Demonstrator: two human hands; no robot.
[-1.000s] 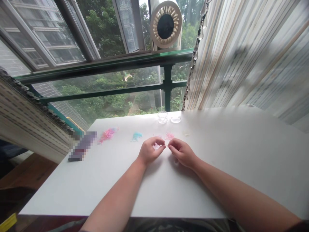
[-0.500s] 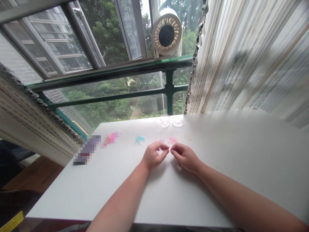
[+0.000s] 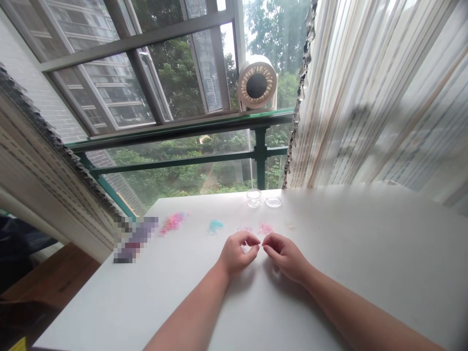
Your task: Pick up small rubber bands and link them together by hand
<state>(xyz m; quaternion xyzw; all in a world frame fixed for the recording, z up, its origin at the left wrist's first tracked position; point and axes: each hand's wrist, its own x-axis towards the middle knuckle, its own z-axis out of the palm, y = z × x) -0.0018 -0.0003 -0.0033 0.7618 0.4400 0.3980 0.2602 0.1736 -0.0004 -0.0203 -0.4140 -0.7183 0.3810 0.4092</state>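
My left hand (image 3: 238, 253) and my right hand (image 3: 286, 254) rest on the white table (image 3: 365, 273), fingertips almost touching in a pinch. Whatever they pinch is too small to name. Just beyond the fingers lie small piles of tiny loops: a pink pile (image 3: 264, 227), a pale purple pile (image 3: 245, 229), a teal pile (image 3: 215, 225) and a larger pink pile (image 3: 172, 222) farther left.
A small clear jar (image 3: 253, 197) and its lid (image 3: 273, 202) stand at the table's far edge by the window. A blurred dark object (image 3: 136, 239) lies at the left edge. A white fan (image 3: 257, 84) sits on the green railing. Striped curtains hang at right.
The view has tilted upward, so hands and table sit lower in the picture. The hands stay together in the same pinch; the piles have not moved.
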